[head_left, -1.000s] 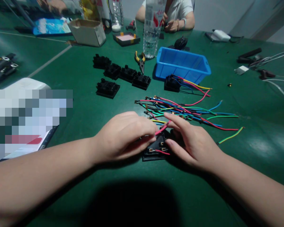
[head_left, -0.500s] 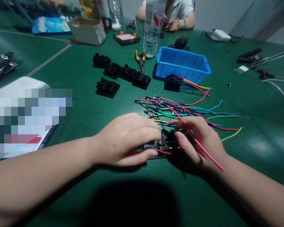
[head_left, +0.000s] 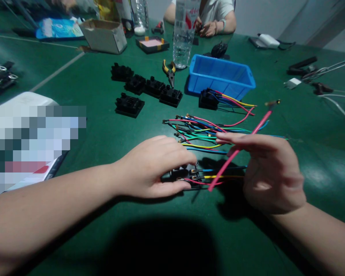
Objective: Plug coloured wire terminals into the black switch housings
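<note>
My left hand (head_left: 158,166) is closed over a black plastic socket module (head_left: 194,182) on the table, thumb along its near side. Blue, yellow and red wires run out of the module's right side from small brass terminals. In my right hand (head_left: 273,172), raised to the right of the module, a loose red wire (head_left: 228,165) is held between the fingers. The wire slants across, with a brass terminal at its upper end and its lower end over the module's wires. Beyond both hands lies a bundle of coloured wires (head_left: 201,132) with crimped ends.
A blue bin (head_left: 221,76) stands behind a wired black module (head_left: 208,99). Several black modules (head_left: 129,105) sit farther left beside yellow-handled pliers (head_left: 169,73). A plastic bottle (head_left: 182,42), a cardboard box (head_left: 103,36) and a seated person's arms (head_left: 228,23) are at the back.
My right hand has moved right and up from the module, turning the red wire so its terminal end points up right. The module's wires now show more. My left hand stays on the module.
</note>
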`<state>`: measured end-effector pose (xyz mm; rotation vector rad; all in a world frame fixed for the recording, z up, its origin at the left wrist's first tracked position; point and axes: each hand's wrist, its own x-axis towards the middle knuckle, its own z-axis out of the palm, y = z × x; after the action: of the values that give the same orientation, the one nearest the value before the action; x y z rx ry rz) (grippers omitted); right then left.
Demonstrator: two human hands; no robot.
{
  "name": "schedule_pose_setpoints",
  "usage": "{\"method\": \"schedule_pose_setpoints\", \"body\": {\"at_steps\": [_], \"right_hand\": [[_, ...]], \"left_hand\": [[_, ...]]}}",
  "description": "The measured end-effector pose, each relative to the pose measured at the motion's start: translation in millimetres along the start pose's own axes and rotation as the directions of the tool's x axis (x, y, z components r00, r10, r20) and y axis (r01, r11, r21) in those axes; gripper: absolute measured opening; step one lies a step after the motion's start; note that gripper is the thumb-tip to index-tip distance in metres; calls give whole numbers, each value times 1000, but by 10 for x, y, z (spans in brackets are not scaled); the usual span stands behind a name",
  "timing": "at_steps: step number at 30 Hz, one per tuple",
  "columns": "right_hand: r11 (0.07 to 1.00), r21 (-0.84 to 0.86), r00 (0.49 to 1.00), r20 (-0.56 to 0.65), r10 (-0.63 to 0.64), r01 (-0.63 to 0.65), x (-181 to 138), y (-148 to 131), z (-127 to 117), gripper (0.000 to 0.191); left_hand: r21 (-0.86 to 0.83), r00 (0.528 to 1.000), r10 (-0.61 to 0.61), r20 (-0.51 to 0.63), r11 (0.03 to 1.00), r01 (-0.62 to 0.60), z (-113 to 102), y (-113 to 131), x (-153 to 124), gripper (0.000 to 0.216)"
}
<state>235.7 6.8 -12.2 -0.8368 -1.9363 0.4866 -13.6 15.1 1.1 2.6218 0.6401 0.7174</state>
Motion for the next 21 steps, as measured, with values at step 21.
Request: {"method": "schedule_pose_setpoints", "body": {"at_steps": [21], "right_hand": [[968, -209, 970, 228, -88, 137, 64, 10, 17, 60]], "left_hand": [[12, 999, 40, 13, 999, -40, 39, -28, -10, 17]]}}
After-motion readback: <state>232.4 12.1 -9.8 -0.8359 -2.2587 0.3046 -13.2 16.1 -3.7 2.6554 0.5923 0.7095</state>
